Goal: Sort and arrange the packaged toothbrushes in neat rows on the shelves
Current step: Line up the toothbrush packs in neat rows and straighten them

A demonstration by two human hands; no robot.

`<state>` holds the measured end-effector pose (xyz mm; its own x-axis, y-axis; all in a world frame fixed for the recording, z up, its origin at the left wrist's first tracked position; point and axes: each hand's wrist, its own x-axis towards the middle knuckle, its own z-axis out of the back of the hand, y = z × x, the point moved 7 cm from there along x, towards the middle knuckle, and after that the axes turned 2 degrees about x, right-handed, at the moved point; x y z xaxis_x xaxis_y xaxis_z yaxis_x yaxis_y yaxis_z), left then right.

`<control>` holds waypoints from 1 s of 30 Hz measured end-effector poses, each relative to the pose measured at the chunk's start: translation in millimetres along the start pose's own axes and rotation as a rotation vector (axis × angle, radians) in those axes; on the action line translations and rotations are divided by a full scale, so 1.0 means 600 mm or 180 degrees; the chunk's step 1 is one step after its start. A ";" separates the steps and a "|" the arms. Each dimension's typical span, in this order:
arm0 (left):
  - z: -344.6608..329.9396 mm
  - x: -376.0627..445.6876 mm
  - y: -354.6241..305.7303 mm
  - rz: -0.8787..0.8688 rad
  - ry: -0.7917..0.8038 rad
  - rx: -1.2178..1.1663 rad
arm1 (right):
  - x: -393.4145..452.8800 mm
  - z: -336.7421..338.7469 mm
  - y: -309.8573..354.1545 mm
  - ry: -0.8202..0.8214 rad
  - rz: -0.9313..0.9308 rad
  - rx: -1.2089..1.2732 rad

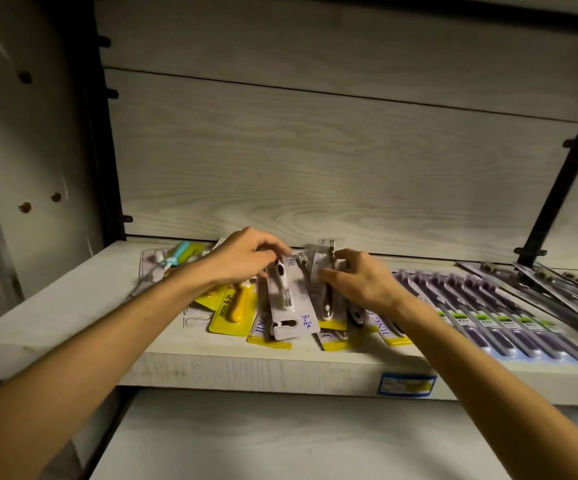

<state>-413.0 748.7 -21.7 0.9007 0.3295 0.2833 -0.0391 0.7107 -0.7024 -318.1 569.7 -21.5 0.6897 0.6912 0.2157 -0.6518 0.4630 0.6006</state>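
Note:
A loose pile of packaged toothbrushes lies on the pale wooden shelf (73, 306). My left hand (246, 256) pinches the top end of a white-carded toothbrush pack (289, 299) that lies on the pile. My right hand (360, 280) grips another white pack (327, 268) just beside it. Under them lie yellow-carded packs (234, 315) and purple-lettered ones (389, 329). At the right, a row of purple toothbrush packs (509, 323) lies side by side. A blue and yellow children's pack (176, 256) sits at the back left.
More dark packs (564, 289) overlap at the far right near a black bracket (571, 157). A blue price label (407, 385) is on the shelf's front edge. A lower shelf (280, 441) shows below. A wood-grain back panel (315, 161) closes the bay.

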 end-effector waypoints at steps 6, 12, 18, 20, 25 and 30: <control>-0.013 0.026 -0.013 -0.0084 0.0058 -0.0068 | -0.001 0.029 -0.001 0.0171 -0.0064 -0.0401; -0.002 0.073 -0.026 -0.0170 -0.0268 0.0591 | 0.027 0.064 -0.012 -0.0152 -0.0043 -0.1106; -0.070 0.113 -0.047 -0.0134 0.0529 0.1141 | 0.096 0.047 -0.033 0.0197 0.0178 -0.0465; -0.086 0.117 -0.047 -0.0250 0.0477 0.1469 | 0.104 0.033 -0.046 0.0287 0.0313 -0.0531; -0.103 0.111 -0.039 -0.0696 0.0240 0.2267 | 0.109 0.043 -0.079 0.0331 0.0532 -0.0120; -0.100 0.107 -0.039 -0.0677 -0.0017 0.2196 | 0.113 0.047 -0.094 0.0536 0.0449 -0.0101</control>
<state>-328.4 715.9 -26.5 0.9171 0.1422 0.3724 -0.1291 0.9898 -0.0600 -225.8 575.0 -19.2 0.5304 0.8320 0.1627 -0.7495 0.3705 0.5486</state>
